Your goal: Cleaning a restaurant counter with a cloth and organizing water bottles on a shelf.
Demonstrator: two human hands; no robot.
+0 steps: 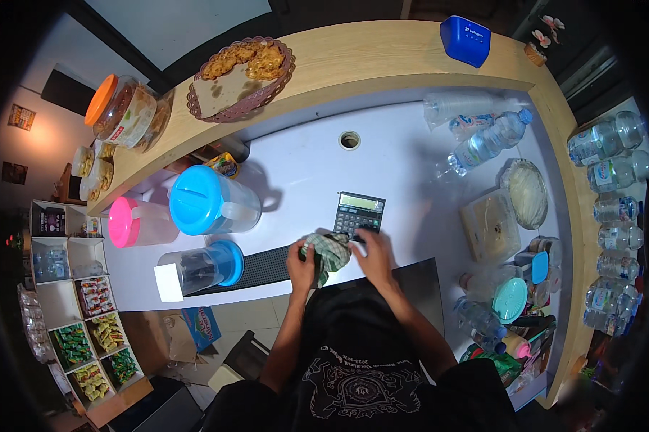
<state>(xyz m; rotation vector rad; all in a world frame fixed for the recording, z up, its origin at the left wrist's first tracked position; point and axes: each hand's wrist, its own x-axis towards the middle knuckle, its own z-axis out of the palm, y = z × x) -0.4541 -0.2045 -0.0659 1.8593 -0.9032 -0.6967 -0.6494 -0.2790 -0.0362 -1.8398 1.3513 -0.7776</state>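
A green and white checkered cloth (329, 253) is bunched up near the counter's front edge. My left hand (301, 268) has its fingers closed round the cloth's left side. Just beyond it lies a black calculator (359, 213) with a pale display, flat on the white worktop (296, 194). At the calculator's lower right edge is my right hand (373, 258), its thumb and fingers apart, the thumb side close to the cloth. Whether those fingers press on the calculator or only hover over it, I cannot tell.
Left stand containers with blue (196, 200) and pink (124, 222) lids beside a black ridged mat (270, 269). A basket of fried food (242, 79) and a blue box (465, 41) sit on the raised wooden ledge. Bottles (491, 141), wrapped packs (491, 225) and tubs crowd the right.
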